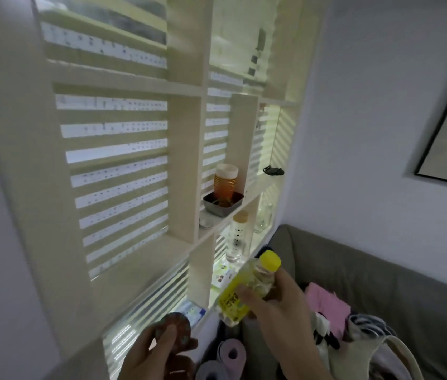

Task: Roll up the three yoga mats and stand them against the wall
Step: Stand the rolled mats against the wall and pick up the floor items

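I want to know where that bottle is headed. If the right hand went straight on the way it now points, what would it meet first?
Probably the lower shelf board of the shelf unit. The right hand holds the yellow-capped bottle just beside that opening; depth is unclear.

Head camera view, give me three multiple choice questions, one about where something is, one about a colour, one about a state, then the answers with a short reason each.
1. Where are the rolled mats?
A. Standing below the shelf, beside the sofa
B. Lying on the sofa
C. On a shelf

2. What colour is the cap on the bottle?
A. Red
B. Yellow
C. White

3. What is the right hand doing?
A. Hanging open
B. Pressing the wall
C. Gripping the bottle

Answers: 1 A, their rolled ends show between the shelf unit and the sofa. 2 B, the cap is bright yellow. 3 C, its fingers curl round the bottle.
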The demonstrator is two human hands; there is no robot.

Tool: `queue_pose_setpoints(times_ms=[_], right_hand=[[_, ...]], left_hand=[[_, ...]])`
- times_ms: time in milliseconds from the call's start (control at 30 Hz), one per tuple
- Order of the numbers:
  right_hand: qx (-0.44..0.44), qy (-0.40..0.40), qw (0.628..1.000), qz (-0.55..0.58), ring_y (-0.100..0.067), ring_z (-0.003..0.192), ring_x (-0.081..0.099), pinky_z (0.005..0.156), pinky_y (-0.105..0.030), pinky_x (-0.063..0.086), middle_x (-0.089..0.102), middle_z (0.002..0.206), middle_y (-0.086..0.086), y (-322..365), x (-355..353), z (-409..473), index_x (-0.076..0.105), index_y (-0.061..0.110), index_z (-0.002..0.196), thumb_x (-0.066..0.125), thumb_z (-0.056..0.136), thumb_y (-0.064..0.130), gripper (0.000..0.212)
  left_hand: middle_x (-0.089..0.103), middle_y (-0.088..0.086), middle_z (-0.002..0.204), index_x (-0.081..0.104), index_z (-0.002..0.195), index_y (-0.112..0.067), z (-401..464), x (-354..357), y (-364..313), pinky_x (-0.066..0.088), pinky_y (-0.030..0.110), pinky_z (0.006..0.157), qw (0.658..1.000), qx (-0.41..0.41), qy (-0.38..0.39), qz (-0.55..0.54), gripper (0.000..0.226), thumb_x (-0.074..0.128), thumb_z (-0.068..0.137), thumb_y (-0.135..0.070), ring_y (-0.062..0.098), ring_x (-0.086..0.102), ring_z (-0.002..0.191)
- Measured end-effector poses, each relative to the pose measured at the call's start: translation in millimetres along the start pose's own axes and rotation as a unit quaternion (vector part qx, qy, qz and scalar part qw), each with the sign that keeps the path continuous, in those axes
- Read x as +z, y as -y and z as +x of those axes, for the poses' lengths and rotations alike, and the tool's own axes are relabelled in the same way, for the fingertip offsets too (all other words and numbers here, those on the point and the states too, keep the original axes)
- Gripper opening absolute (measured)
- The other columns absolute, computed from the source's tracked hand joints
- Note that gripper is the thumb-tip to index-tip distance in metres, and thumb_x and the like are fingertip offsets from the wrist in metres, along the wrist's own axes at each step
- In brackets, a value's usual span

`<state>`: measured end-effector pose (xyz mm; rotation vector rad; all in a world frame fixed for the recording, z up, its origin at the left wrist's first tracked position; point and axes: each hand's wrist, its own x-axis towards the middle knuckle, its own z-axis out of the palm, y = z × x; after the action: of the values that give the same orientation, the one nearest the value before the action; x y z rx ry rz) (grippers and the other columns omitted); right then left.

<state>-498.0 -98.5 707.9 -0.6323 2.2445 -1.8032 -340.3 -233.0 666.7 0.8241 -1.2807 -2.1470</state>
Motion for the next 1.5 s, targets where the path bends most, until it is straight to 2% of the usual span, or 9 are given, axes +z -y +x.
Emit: queue_pose_setpoints(times_ms=[100, 233, 433, 833, 1000, 1100, 1267, 1367, 1500], right_hand=[[-0.029, 0.027, 0.999, -0.002, -0.015, 0.084, 0.075, 0.081, -0.053, 0.063, 0.079, 0.093, 0.006, 8, -5, 49, 0.074, 0.026, 0.102, 0.090, 0.083, 0.034, 0.026], [-0.058, 0.071, 0.995, -0.028, -0.021, 0.082, 0.075, 0.076, -0.056, 0.062, 0.078, 0.091, 0.003, 25, 2, 90, 0.073, 0.026, 0.098, 0.086, 0.075, 0.048, 0.034], [-0.174, 0.158, 0.968, -0.084, -0.002, 0.080, 0.067, 0.067, -0.023, 0.055, 0.071, 0.089, 0.012, 86, 90, 121, 0.066, 0.032, 0.100, 0.085, 0.081, 0.052, 0.033], [-0.254, 0.088, 0.907, -0.323, -0.033, 0.106, 0.069, 0.069, -0.034, 0.042, 0.061, 0.127, -0.010, 62, 173, 146, 0.042, 0.007, 0.133, 0.060, 0.102, 0.056, 0.061], [-0.266, 0.103, 0.918, -0.274, -0.035, 0.112, 0.065, 0.073, -0.037, 0.045, 0.044, 0.153, -0.013, 52, 142, 116, 0.020, 0.008, 0.160, 0.060, 0.102, 0.041, 0.078], [-0.266, 0.130, 0.935, -0.193, -0.017, 0.105, 0.063, 0.074, -0.027, 0.049, 0.043, 0.148, 0.000, 31, 102, 95, 0.031, 0.020, 0.155, 0.066, 0.091, 0.014, 0.073], [-0.254, 0.388, 0.877, -0.127, -0.005, 0.111, 0.060, 0.089, -0.022, 0.052, 0.055, 0.132, 0.025, -37, 74, 38, 0.051, 0.033, 0.146, 0.078, 0.090, 0.018, 0.064], [-0.232, 0.365, 0.894, -0.119, 0.000, 0.112, 0.065, 0.091, -0.017, 0.053, 0.061, 0.126, 0.025, -85, 72, 17, 0.061, 0.037, 0.132, 0.087, 0.082, 0.017, 0.060], [-0.208, 0.319, 0.910, -0.164, 0.007, 0.103, 0.064, 0.087, -0.008, 0.049, 0.062, 0.116, 0.029, -133, 86, 8, 0.062, 0.045, 0.122, 0.087, 0.076, 0.017, 0.060]], left_hand=[[0.074, 0.033, 0.087, 0.070, 0.111, -0.001, 14, 20, 4, 0.049, 0.031, 0.051, 0.999, -0.014, -0.046, -0.001, 0.018, 0.059, 0.104, -0.014, 0.034, 0.061, 0.059], [0.073, 0.034, 0.088, 0.070, 0.112, 0.001, 25, 31, 2, 0.047, 0.035, 0.057, 0.994, -0.041, -0.101, -0.015, 0.020, 0.060, 0.104, -0.014, 0.033, 0.060, 0.057], [0.074, 0.032, 0.085, 0.069, 0.111, -0.001, 23, 26, -5, 0.048, 0.034, 0.058, 0.986, -0.022, -0.162, -0.025, 0.017, 0.061, 0.104, -0.014, 0.035, 0.061, 0.060], [0.075, 0.026, 0.084, 0.070, 0.111, -0.002, 4, 17, 9, 0.051, 0.038, 0.059, 0.976, 0.024, -0.214, -0.026, 0.018, 0.063, 0.103, -0.015, 0.035, 0.063, 0.058], [0.076, 0.026, 0.086, 0.069, 0.115, -0.003, 8, 15, 2, 0.055, 0.037, 0.054, 0.974, 0.023, -0.222, -0.027, 0.019, 0.062, 0.104, -0.017, 0.034, 0.064, 0.059], [0.076, 0.027, 0.087, 0.069, 0.112, -0.002, 12, 15, -3, 0.057, 0.037, 0.055, 0.975, 0.021, -0.222, -0.023, 0.021, 0.061, 0.105, -0.020, 0.033, 0.065, 0.061], [0.079, 0.013, 0.091, 0.079, 0.096, -0.012, 7, 25, 0, 0.062, 0.046, 0.081, 0.986, 0.027, -0.148, 0.073, 0.023, 0.061, 0.104, -0.025, 0.029, 0.077, 0.083], [0.079, 0.009, 0.090, 0.077, 0.097, -0.010, 4, 20, 22, 0.062, 0.052, 0.090, 0.983, -0.026, -0.126, 0.130, 0.024, 0.060, 0.105, -0.025, 0.028, 0.078, 0.088], [0.078, -0.001, 0.111, 0.059, 0.130, -0.030, 5, -2, 60, 0.057, 0.045, 0.100, 0.974, -0.088, -0.134, 0.162, 0.028, 0.061, 0.103, -0.038, 0.018, 0.074, 0.101]])
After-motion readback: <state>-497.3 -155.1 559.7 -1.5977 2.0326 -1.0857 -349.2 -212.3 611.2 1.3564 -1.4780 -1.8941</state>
